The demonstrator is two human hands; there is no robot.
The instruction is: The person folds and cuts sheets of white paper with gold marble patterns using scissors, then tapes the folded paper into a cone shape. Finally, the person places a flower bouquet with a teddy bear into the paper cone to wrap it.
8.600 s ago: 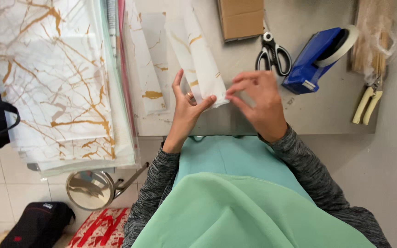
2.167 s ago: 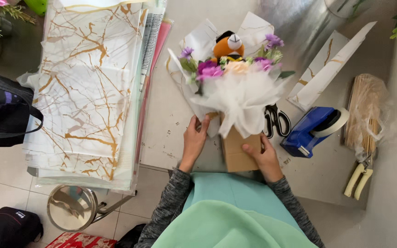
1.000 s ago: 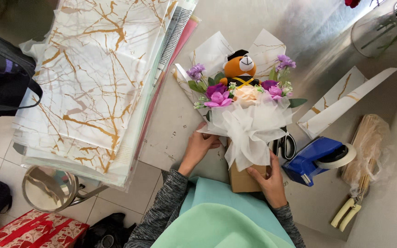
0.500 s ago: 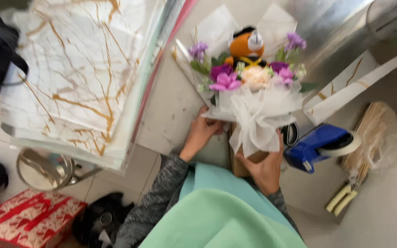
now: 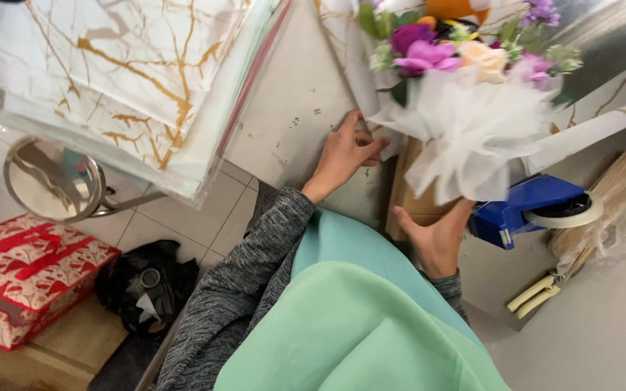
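Both hands (image 5: pixel 393 195) on bouquet (image 5: pixel 465 108).

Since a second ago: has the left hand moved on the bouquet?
No, not clearly: left hand sits at the bouquet's lower-left wrap, same side opposite the blue tape dispenser; the camera shifted.

Bouquet (image 5: pixel 465 80) cut off by top edge; orange toy (image 5: pixel 458 7) at its top shows only lower rim. Right hand (image 5: pixel 436 242): fingers hidden behind white mesh wrap (image 5: pixel 472 137); grip on cardboard piece (image 5: pixel 411 203) cannot be told. Left hand (image 5: pixel 345 152): fingertips partly tucked under wrapping sheet edge. Tape dispenser (image 5: pixel 527 210) partly hidden behind mesh. Marbled paper stack (image 5: pixel 124 80) cut off at top and left. Red patterned box (image 5: pixel 23 279) cut off at left edge. Black item on floor (image 5: pixel 146 286) too blurred to identify.
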